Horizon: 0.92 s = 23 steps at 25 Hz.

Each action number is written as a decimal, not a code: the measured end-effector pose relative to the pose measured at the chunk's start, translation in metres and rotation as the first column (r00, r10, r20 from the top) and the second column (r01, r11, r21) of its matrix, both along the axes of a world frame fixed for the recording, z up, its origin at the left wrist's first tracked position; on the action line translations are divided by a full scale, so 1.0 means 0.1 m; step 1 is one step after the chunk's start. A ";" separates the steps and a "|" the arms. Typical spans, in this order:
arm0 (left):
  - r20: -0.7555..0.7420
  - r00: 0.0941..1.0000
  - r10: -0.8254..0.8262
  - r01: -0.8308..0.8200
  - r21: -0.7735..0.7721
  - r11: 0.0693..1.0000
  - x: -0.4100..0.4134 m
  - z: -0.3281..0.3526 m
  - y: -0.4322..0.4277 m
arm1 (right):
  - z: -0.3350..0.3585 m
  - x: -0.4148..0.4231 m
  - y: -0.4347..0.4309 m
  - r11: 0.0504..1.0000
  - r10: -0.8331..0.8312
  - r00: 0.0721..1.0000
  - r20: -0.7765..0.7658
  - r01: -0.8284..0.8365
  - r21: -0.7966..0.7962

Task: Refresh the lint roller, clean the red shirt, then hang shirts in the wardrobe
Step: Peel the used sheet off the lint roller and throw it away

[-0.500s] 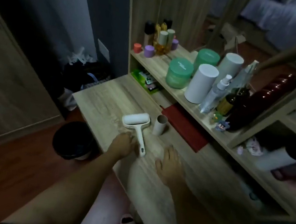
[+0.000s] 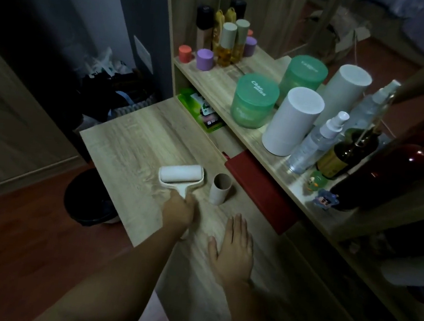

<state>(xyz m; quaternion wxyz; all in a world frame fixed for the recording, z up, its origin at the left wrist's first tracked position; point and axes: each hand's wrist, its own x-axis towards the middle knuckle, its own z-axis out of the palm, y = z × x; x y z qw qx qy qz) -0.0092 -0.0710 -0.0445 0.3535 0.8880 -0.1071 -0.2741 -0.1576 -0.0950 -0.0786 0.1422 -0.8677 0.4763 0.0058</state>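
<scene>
1. While the lint roller (image 2: 182,173) lies on the desk (image 2: 131,142) with its white roll turned away from me, my left grip (image 2: 178,211) is closed over its handle, fingers curled round it. The end of the handle shows just below my wrist.
2. My right grip (image 2: 236,246) lies flat on the desk to the right of the roller. Its fingers are straight and close together, its thumb is out to the left, and it holds nothing and does not touch the roller.
3. A bare cardboard tube (image 2: 219,189) stands upright just beside the roll, on its right.
4. Past the tube, a flat red book (image 2: 258,189) lies on the desk, its far edge tucked under the shelf (image 2: 217,81).
5. On the shelf stand two green jars (image 2: 254,100), two white cylinders (image 2: 292,123), a clear spray bottle (image 2: 315,142) and, at the far end, a cluster of small bottles (image 2: 227,44).
6. Beneath that far end lies a green packet (image 2: 199,109).
7. Left of the desk, on the floor, sits a dark round bin (image 2: 84,196).
</scene>
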 end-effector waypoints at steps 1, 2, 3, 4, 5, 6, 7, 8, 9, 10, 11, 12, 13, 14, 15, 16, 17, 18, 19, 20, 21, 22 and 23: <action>-0.003 0.999 0.047 -0.047 -0.030 0.998 0.00 -0.01 0.02 | -0.01 0.00 0.00 1.000 0.000 1.000 0.006 0.000 0.011; 0.004 0.996 0.088 -0.087 -0.060 0.994 0.00 0.00 0.06 | 0.02 0.00 0.01 0.999 0.005 1.000 -0.005 -0.004 0.038; 0.020 0.993 0.116 -0.114 -0.088 0.990 0.00 0.02 0.11 | 0.01 -0.01 0.00 0.999 0.021 1.000 0.001 -0.021 0.043; 0.034 0.991 0.130 -0.125 -0.115 0.985 0.01 0.06 0.19 | 0.06 -0.01 0.01 0.998 0.023 1.000 0.019 -0.025 0.066; 0.052 0.989 0.138 -0.129 -0.148 0.981 0.01 0.12 0.29 | 0.05 -0.01 0.00 0.998 0.012 0.997 0.075 -0.016 0.055; 0.070 0.989 0.133 -0.119 -0.175 0.977 0.01 0.20 0.40 | 0.11 0.01 0.00 0.994 -0.052 0.984 0.169 0.035 0.106; 0.101 0.989 0.107 -0.087 -0.188 0.978 -0.01 0.28 0.50 | 0.19 0.02 -0.01 0.974 -0.160 0.944 0.289 0.104 0.200; 0.149 0.987 0.063 -0.033 -0.196 0.980 -0.03 0.36 0.62 | 0.33 0.03 0.00 0.944 -0.281 0.879 0.386 0.181 0.275; 0.197 0.980 0.008 0.033 -0.204 0.978 -0.06 0.41 0.73 | 0.47 0.05 0.02 0.913 -0.379 0.798 0.469 0.238 0.332; 0.239 0.970 -0.049 0.102 -0.214 0.972 -0.11 0.47 0.83 | 0.64 0.09 0.06 0.884 -0.439 0.734 0.519 0.248 0.397; 0.275 0.956 -0.102 0.167 -0.225 0.960 -0.17 0.52 0.92 | 0.80 0.14 0.12 0.862 -0.466 0.685 0.560 0.209 0.462; 0.302 0.942 -0.148 0.224 -0.234 0.946 -0.23 0.58 1.00 | 0.94 0.19 0.17 0.841 -0.476 0.649 0.593 0.139 0.523; 0.322 0.928 -0.186 0.270 -0.240 0.932 -0.30 0.62 1.07 | 1.05 0.23 0.22 0.816 -0.487 0.612 0.623 0.064 0.575; 0.337 0.916 -0.219 0.309 -0.242 0.920 -0.37 0.67 1.11 | 1.14 0.26 0.26 0.795 -0.496 0.583 0.644 0.007 0.606; 0.358 0.898 -0.254 0.351 -0.237 0.906 -0.44 0.71 1.15 | 1.22 0.28 0.30 0.787 -0.501 0.554 0.665 -0.027 0.616; 0.375 0.878 -0.298 0.400 -0.232 0.887 -0.51 0.77 1.19 | 1.29 0.28 0.35 0.794 -0.501 0.527 0.686 -0.035 0.607; 0.383 0.859 -0.338 0.444 -0.233 0.865 -0.57 0.81 1.23 | 1.38 0.26 0.40 0.805 -0.505 0.499 0.704 -0.022 0.593; 0.372 0.844 -0.386 0.491 -0.247 0.835 -0.62 0.85 1.27 | 1.45 0.24 0.45 0.819 -0.511 0.461 0.725 0.007 0.573; 0.360 0.823 -0.440 0.541 -0.259 0.800 -0.66 0.89 1.31 | 1.51 0.21 0.48 0.833 -0.516 0.423 0.745 0.044 0.552; 0.366 0.795 -0.484 0.589 -0.273 0.760 -0.69 0.93 1.36 | 1.55 0.17 0.50 0.840 -0.519 0.392 0.759 0.072 0.537; 0.372 0.782 -0.501 0.610 -0.286 0.740 -0.69 0.98 1.38 | 1.60 0.13 0.51 0.842 -0.523 0.371 0.767 0.090 0.531; 0.361 0.813 -0.457 0.569 -0.327 0.755 -0.67 1.05 1.39 | 1.62 0.09 0.52 0.845 -0.522 0.361 0.773 0.098 0.525; 0.312 0.879 -0.360 0.465 -0.404 0.788 -0.62 1.12 1.38 | 1.66 0.03 0.52 0.852 -0.511 0.367 0.777 0.099 0.514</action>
